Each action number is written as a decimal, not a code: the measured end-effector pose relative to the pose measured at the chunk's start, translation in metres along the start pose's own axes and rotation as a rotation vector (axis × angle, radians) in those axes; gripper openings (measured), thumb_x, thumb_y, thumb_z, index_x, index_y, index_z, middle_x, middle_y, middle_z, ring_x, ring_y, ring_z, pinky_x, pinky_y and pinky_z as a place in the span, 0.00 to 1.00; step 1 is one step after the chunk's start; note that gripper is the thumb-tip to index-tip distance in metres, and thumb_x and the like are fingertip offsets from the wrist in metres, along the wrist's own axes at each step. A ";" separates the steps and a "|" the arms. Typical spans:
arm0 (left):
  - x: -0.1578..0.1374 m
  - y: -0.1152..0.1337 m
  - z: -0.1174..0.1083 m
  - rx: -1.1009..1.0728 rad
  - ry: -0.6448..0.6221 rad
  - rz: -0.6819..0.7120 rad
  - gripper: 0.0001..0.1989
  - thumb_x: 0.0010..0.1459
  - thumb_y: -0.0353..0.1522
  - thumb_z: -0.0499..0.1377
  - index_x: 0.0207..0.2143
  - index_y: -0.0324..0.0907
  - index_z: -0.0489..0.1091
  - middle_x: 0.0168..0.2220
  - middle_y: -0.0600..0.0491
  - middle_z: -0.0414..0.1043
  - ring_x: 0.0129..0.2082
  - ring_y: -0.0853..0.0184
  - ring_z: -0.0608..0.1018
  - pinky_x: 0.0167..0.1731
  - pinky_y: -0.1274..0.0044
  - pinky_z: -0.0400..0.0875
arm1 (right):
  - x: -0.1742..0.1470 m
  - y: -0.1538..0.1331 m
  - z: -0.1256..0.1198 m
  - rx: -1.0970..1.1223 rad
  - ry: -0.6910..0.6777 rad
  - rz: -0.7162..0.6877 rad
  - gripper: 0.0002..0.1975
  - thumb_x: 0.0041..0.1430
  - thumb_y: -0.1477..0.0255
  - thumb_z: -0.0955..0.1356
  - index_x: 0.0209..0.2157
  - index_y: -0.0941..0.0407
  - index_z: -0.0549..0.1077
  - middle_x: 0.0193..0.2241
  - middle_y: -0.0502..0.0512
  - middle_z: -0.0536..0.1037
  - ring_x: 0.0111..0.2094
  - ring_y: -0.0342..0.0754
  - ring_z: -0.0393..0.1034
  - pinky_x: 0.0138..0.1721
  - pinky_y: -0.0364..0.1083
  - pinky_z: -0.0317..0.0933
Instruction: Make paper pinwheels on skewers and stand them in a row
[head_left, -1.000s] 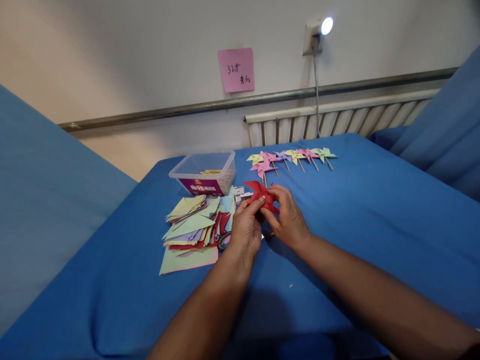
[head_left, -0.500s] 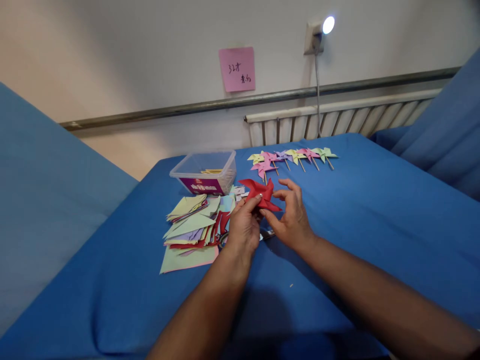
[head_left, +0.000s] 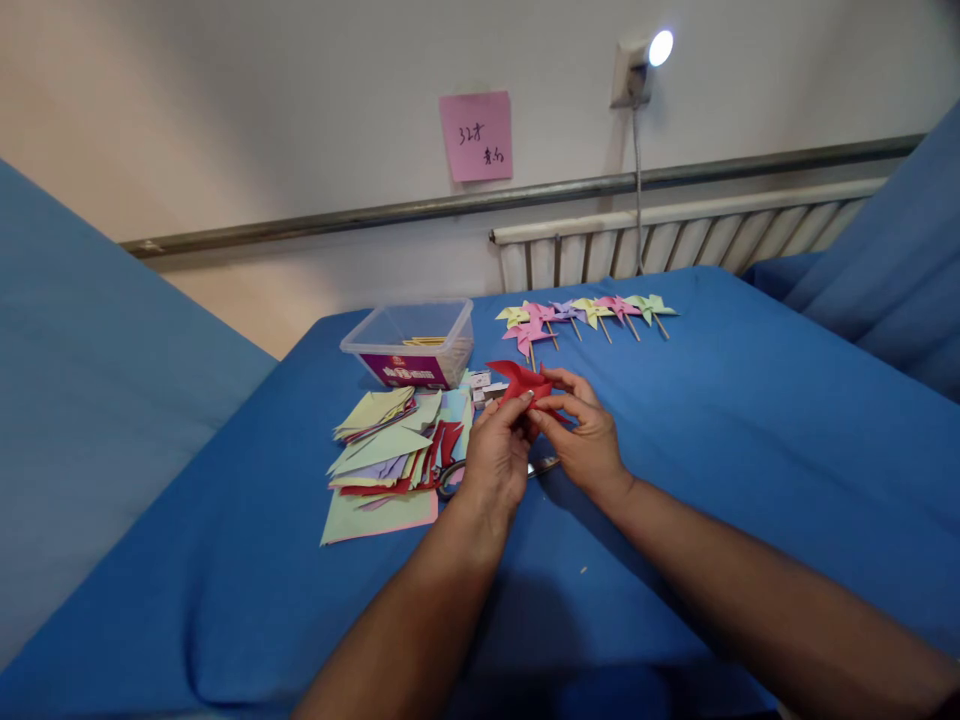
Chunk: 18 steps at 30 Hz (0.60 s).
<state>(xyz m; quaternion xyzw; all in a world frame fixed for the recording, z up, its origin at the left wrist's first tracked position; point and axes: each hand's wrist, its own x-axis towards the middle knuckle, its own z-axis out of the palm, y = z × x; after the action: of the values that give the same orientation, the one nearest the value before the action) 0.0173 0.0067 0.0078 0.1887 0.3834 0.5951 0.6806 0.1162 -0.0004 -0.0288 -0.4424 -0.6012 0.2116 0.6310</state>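
Note:
Both hands meet at a red paper pinwheel (head_left: 513,376) held above the table. My left hand (head_left: 501,450) grips it from the near left, thumb pressed near its centre. From the right, my right hand (head_left: 589,430) is closed on the pinwheel's right side, thumb and fingers pinching the paper; a small pale spot shows by the left thumb. Beneath my hands lie scissors (head_left: 543,466), their blades on the right and handle on the left, with the middle hidden by my left hand. Small white boxes (head_left: 487,391) sit just behind the left hand.
Stacked coloured paper (head_left: 382,450) lies on the left of the blue-covered table (head_left: 690,560). Behind it stands a clear plastic box (head_left: 409,345) with thin sticks inside. Several finished pinwheels on sticks (head_left: 592,310) lie near the back edge, by the radiator (head_left: 675,232).
My right hand has closed from a spread pose onto the red pinwheel, whose right blade is now covered by fingers. The left hand has shifted slightly right, showing more of the scissors.

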 end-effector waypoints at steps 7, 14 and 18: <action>0.000 0.001 -0.001 -0.001 -0.001 -0.048 0.09 0.40 0.26 0.67 0.27 0.39 0.72 0.27 0.55 0.75 0.26 0.73 0.75 0.30 0.80 0.66 | 0.002 -0.004 -0.002 0.035 0.000 -0.002 0.03 0.55 0.72 0.68 0.32 0.53 0.75 0.50 0.57 0.68 0.51 0.51 0.66 0.53 0.54 0.61; 0.003 0.003 -0.003 0.021 0.009 0.000 0.09 0.40 0.27 0.67 0.27 0.39 0.71 0.25 0.56 0.74 0.25 0.73 0.74 0.29 0.80 0.66 | 0.000 -0.010 -0.005 0.126 0.044 0.095 0.10 0.54 0.67 0.69 0.39 0.54 0.71 0.54 0.60 0.65 0.52 0.52 0.65 0.49 0.53 0.63; 0.006 0.004 -0.006 0.046 0.022 -0.010 0.10 0.41 0.28 0.67 0.29 0.39 0.71 0.25 0.55 0.74 0.25 0.72 0.74 0.29 0.79 0.67 | 0.003 -0.005 -0.003 0.391 0.125 0.409 0.19 0.52 0.62 0.70 0.43 0.55 0.67 0.43 0.56 0.73 0.36 0.45 0.70 0.38 0.47 0.66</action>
<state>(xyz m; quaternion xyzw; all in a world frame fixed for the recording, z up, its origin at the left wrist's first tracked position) 0.0100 0.0119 0.0052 0.1956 0.4054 0.5847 0.6749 0.1186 -0.0018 -0.0230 -0.4368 -0.4071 0.4185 0.6843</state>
